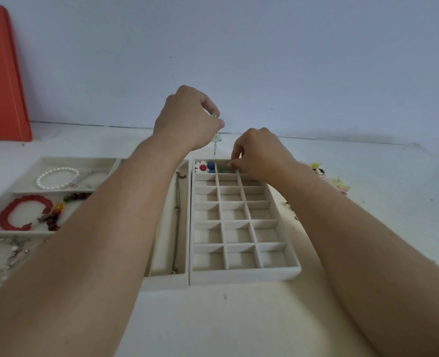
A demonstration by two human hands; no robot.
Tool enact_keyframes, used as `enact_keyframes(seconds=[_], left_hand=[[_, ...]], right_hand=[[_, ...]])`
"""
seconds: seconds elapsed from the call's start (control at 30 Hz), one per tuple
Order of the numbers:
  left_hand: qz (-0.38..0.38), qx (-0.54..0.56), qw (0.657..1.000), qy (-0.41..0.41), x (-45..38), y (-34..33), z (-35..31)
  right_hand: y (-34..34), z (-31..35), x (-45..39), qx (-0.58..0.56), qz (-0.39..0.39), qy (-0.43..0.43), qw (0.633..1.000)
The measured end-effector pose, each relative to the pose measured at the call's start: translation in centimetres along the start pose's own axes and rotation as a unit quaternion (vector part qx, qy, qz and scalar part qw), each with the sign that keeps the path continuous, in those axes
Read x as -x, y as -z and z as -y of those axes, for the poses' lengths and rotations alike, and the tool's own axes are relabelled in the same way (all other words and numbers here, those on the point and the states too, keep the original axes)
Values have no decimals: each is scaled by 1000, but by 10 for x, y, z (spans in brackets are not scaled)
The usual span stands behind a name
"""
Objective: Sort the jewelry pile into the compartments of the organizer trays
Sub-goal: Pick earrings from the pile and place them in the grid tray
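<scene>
The pale grey gridded organizer tray (241,275) lies near centre; its near and middle compartments hold nothing visible. To its left, touching it, a second grey tray with wide compartments (166,279) holds a thin metal chain (176,222) in its long slot, a red ridged bracelet (22,213), a strand of dark red beads (56,217) and a white pearl bracelet (56,177).

In the far row of the gridded tray, the left compartment holds a white flower charm with a red centre (202,167) beside a blue bead (210,165). The right hand (261,153) dips into the far middle compartment, fingertips pinched on a small green piece (222,170). Above and farther back, the left hand (190,119) pinches a pale green dangling earring (216,140), which hangs over the tray's far edge.

The remaining jewelry pile (328,176), yellow and pale pieces, sits far right of the tray.

Risk: the hanging hook may snag the divider or swing outside the far wall on release, landing behind the tray. A loose pinch could drop the earring into the wrong compartment.
</scene>
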State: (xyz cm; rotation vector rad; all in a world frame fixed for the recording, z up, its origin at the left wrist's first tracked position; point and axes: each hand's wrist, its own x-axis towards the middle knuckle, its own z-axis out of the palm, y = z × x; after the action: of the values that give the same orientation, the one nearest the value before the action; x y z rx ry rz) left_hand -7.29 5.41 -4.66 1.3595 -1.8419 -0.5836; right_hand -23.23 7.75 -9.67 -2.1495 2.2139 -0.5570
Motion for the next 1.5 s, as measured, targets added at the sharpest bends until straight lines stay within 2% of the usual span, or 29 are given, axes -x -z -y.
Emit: enact_keyframes(seconds=[0.2,0.4,0.6,0.7,0.8,1.03,1.2,1.5], left_hand=[[2,-1,1000,4,0,0,0],[-4,20,1000,-1,4,3,-3],[-13,26,1000,-10,6,4,-5],[-16,25,1000,-5,6,5,-4],[-10,25,1000,-3,6,5,-5],[4,-12,1000,10,6,2,-4],[28,-50,998,19,6,1,-2],[31,-53,998,18,4,1,-2]], right_hand=[[3,3,3,-8,27,-7,1000],[42,3,3,-155,-16,-17,988],[65,8,12,-294,72,10,953],[63,10,13,-332,67,4,941],[59,10,12,-333,46,-18,942],[42,7,8,-303,64,-40,950],[32,4,6,-272,50,-72,958],[24,6,7,-247,63,-64,965]])
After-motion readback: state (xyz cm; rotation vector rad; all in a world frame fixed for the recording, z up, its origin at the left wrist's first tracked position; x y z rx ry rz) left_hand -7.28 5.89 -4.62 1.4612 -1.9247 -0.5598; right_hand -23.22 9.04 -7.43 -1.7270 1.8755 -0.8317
